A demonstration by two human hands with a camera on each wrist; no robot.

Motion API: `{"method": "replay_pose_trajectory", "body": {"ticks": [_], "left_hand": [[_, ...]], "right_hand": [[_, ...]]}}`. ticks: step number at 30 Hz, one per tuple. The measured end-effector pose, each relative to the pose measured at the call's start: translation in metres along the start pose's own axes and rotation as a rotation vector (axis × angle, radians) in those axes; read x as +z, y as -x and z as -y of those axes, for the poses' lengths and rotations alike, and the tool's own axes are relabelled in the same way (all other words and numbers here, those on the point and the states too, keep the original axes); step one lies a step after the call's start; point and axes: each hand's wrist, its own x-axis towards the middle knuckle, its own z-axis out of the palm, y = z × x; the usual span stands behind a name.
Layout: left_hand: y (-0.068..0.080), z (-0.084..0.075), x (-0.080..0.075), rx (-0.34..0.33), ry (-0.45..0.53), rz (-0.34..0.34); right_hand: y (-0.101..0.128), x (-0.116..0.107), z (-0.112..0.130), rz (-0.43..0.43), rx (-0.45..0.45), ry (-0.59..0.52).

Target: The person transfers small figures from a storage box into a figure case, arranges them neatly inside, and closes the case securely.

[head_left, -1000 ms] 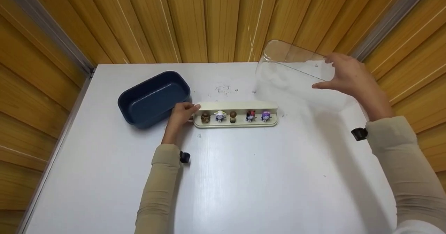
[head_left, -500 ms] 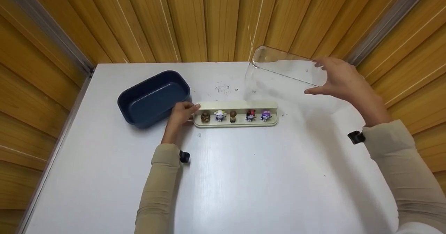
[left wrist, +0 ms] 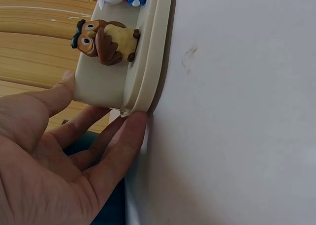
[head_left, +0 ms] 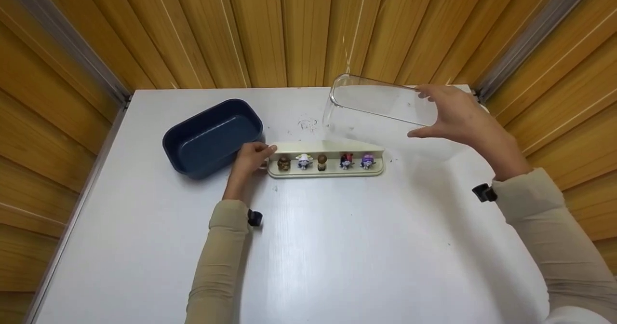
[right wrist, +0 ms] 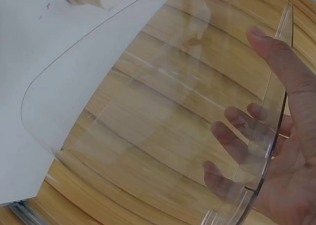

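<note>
A cream display stand (head_left: 332, 146) with a raised back panel lies on the white table. Several small figurines stand in a row on it, among them a brown owl (left wrist: 108, 39) and one with a purple top (head_left: 368, 161). My left hand (head_left: 249, 157) holds the stand's left end, thumb on the back panel and fingers against the end of the base. Further right, my right hand (head_left: 455, 114) grips one end of a clear plastic cover (head_left: 381, 113), thumb and fingers on opposite long edges. The cover is raised and tilted, behind and right of the stand.
A dark blue bin (head_left: 212, 141) sits at the table's left, just behind my left hand. The white table (head_left: 337, 247) ends at a wood-look slatted wall (head_left: 299, 30); similar walls rise on both sides.
My right hand has brought the clear cover leftward and nearer, toward the stand's right end. The left hand, the stand and the blue bin have kept their places.
</note>
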Motion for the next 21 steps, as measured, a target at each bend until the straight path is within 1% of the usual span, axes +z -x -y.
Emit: {"method": "replay_pose_trajectory", "body": {"ticks": [3,9,16,21], "left_hand": [[0.000,-0.001,0.000,-0.005,0.015,0.003],[-0.002,-0.004,0.000,0.007,0.031,0.001],[-0.003,-0.001,-0.001,0.010,0.019,-0.008],[-0.003,-0.001,0.000,0.022,0.026,-0.012]], "right_hand": [[0.000,0.000,0.005,0.012,-0.007,-0.001],[-0.002,0.000,0.015,0.021,-0.025,-0.006],[-0.009,0.008,0.026,0.016,-0.065,0.032],[-0.014,0.008,0.032,0.015,-0.088,0.036]]}}
